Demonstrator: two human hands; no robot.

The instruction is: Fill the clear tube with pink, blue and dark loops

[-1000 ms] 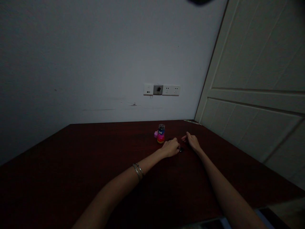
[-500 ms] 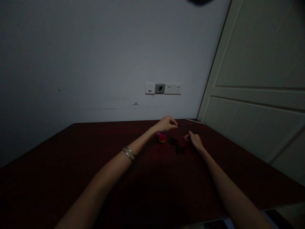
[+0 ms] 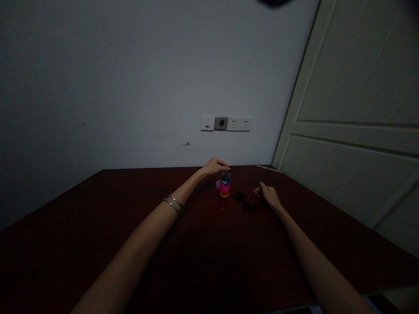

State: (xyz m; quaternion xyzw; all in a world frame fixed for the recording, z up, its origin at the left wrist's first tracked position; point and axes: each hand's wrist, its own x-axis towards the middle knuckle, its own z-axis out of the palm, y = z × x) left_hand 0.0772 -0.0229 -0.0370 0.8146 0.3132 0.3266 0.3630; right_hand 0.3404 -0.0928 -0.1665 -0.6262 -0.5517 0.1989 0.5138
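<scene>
My left hand (image 3: pixel 214 166), with bracelets on its wrist, is closed in a pinch right over the mouth of a small colourful bottle (image 3: pixel 224 186). A tiny dark thing shows at its fingertips, too small to name. The bottle stands upright, clear at the top, blue in the middle, pink and yellow below, with a pink lump on its left side. Two loose clusters of small dark pieces, one nearer the bottle (image 3: pixel 240 197) and one closer to me (image 3: pixel 249 208), lie on the table. Beside them my right hand (image 3: pixel 267 194) rests with curled fingers; whatever they hold, if anything, is hidden.
The dark red table (image 3: pixel 196 244) runs back to a pale wall with a row of sockets (image 3: pixel 226 124). A panelled white door (image 3: pixel 353 131) rises along the right side. A flat strip (image 3: pixel 268 168) lies at the far right edge, and light-edged objects show at the bottom.
My left hand has moved left, from beyond the dark pieces to over the bottle's mouth, uncovering the bottle's upper part. The right hand has stayed nearly still.
</scene>
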